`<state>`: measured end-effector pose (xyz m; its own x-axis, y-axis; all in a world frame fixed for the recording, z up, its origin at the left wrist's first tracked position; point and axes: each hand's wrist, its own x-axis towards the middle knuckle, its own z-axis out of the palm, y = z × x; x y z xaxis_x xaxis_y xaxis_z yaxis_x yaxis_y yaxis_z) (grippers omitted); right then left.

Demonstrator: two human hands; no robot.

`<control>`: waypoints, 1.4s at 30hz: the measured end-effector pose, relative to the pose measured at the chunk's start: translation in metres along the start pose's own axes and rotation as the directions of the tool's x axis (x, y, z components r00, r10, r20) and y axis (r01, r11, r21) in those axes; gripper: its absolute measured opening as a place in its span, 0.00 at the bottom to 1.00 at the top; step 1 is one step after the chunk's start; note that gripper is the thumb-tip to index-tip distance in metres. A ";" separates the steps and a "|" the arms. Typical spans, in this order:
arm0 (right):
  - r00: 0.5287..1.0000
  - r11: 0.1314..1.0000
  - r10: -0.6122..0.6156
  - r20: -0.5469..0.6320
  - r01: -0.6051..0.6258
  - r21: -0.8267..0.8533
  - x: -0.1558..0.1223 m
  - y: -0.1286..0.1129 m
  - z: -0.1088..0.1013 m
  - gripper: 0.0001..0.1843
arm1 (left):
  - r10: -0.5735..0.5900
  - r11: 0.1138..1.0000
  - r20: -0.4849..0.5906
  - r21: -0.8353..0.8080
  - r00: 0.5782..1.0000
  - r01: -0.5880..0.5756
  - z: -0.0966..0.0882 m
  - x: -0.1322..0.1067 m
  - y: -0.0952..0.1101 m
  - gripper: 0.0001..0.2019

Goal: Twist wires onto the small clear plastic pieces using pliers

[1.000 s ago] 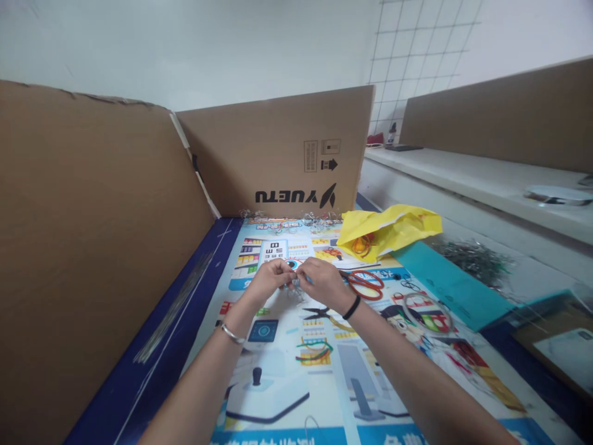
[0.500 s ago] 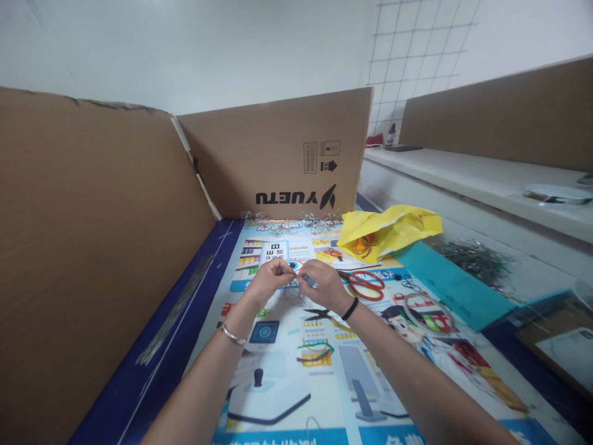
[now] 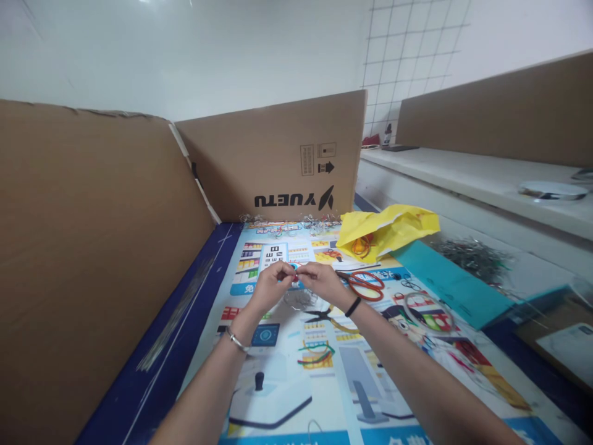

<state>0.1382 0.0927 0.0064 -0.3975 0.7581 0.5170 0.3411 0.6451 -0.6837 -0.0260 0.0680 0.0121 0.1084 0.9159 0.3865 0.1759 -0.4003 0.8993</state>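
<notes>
Fingertips of my left hand (image 3: 274, 285) and my right hand (image 3: 323, 284) meet in a pinch above the printed table cover. Between them shows a small reddish bit, too small to name. Just below my hands lies a tangle of thin silvery wire (image 3: 300, 300). Right of my right hand are scissors with red handles (image 3: 367, 285), their blades partly behind it. Black-jawed pliers with yellow handles (image 3: 327, 315) lie under my right wrist. Nearer to me is a small bunch of green, yellow and red strands (image 3: 316, 355).
A yellow bag (image 3: 393, 230) with orange-red strands at its mouth lies at the right rear, beside a teal strip (image 3: 456, 287) and a heap of silvery wire (image 3: 470, 262). Straight wires (image 3: 176, 315) lie at the left edge. Cardboard walls (image 3: 273, 157) stand behind and left.
My hands have tilted a little and their fingertips sit closer together, with a reddish bit now showing. The wire tangle below them is plainer to see. The view has shifted slightly.
</notes>
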 end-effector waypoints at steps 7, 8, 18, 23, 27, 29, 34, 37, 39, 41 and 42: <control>0.995 0.987 0.053 0.085 -0.065 0.145 0.001 -0.003 -0.004 0.09 | 0.118 0.990 -0.031 0.080 0.992 -0.116 0.000 -0.001 0.000 0.04; 0.994 0.984 0.062 0.093 -0.077 0.163 0.002 -0.004 -0.005 0.09 | 0.128 0.989 -0.032 0.084 0.991 -0.125 0.000 -0.002 0.000 0.04; 0.990 0.965 0.098 0.104 -0.120 0.235 0.001 -0.006 -0.005 0.08 | 0.151 0.986 -0.044 0.078 0.988 -0.147 0.003 -0.003 -0.004 0.02; 0.992 0.974 0.120 0.051 -0.127 0.188 0.001 -0.006 -0.002 0.06 | 0.126 0.987 -0.048 0.104 0.991 -0.121 0.001 -0.003 -0.004 0.01; 0.990 0.975 0.142 0.021 -0.144 0.172 0.002 -0.009 -0.002 0.05 | 0.111 0.983 -0.050 0.150 0.993 -0.103 -0.001 -0.002 -0.002 0.03; 0.987 0.971 0.161 0.016 -0.161 0.179 0.001 -0.011 -0.001 0.05 | 0.099 0.981 -0.046 0.170 0.994 -0.090 -0.002 -0.002 0.000 0.03; 0.967 0.938 0.251 0.047 -0.255 0.234 0.000 -0.016 0.000 0.05 | 0.045 0.984 -0.037 0.177 0.998 -0.038 -0.004 0.000 0.006 0.03; 0.943 0.898 0.323 0.083 -0.333 0.287 0.001 -0.016 0.002 0.04 | -0.005 0.991 0.005 0.137 1.000 0.004 -0.006 0.001 0.007 0.02; 0.927 0.869 0.363 0.096 -0.373 0.324 0.002 -0.016 0.003 0.04 | -0.031 0.993 0.040 0.111 0.999 0.026 -0.007 0.001 0.007 0.02; 0.916 0.846 0.388 0.102 -0.398 0.355 0.002 -0.018 0.002 0.04 | -0.043 0.994 0.063 0.101 0.997 0.036 -0.010 0.002 0.006 0.02; 0.913 0.838 0.395 0.105 -0.405 0.366 0.003 -0.019 0.001 0.04 | -0.043 0.994 0.070 0.102 0.997 0.035 -0.011 0.002 0.006 0.02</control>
<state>0.1297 0.0825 0.0200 -0.3179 0.9365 0.1479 0.1347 0.1990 -0.9707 -0.0352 0.0676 0.0207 0.1694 0.9278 0.3323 0.2784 -0.3685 0.8870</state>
